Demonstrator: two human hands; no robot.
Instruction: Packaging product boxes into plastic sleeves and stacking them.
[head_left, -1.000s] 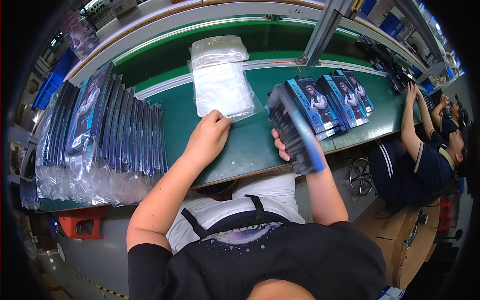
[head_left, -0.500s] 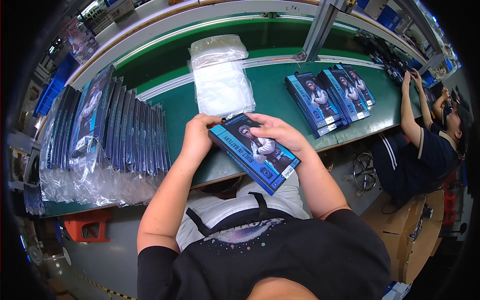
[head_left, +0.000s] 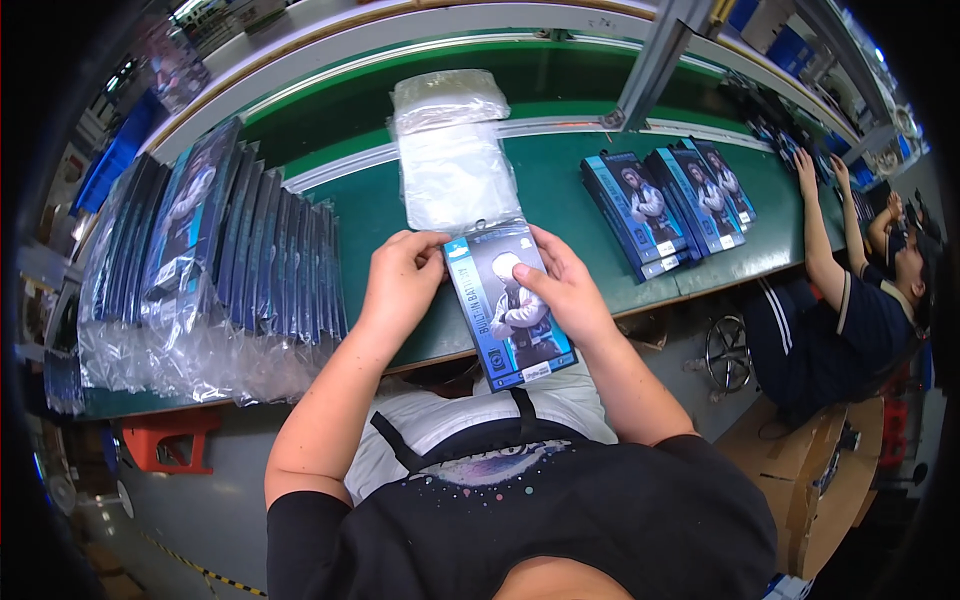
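Observation:
A flat blue and black retail box point(head_left: 515, 310) with a printed figure on its front is held over the table's near edge, its face tilted up toward me. My right hand point(head_left: 568, 290) grips its right edge, the thumb lying across the front. At the box's upper left corner, the fingers of my left hand point(head_left: 410, 275) are pinched together and touch it. Just beyond the box lies a stack of clear plastic bags point(head_left: 455, 170). Similar unbagged boxes point(head_left: 645, 215) lie in overlapping piles to the right.
At left, a long row of bagged boxes point(head_left: 230, 250) stands on the green table point(head_left: 400, 345). A metal post point(head_left: 655, 65) rises at the back. A co-worker point(head_left: 850, 290) sits at the right, hands on dark items. An orange stool point(head_left: 170, 440) and an open carton point(head_left: 800, 470) are below.
The box has turned more upright in my view, its lower end swinging left. My left hand has shifted slightly to the box's corner. The right hand still holds the box.

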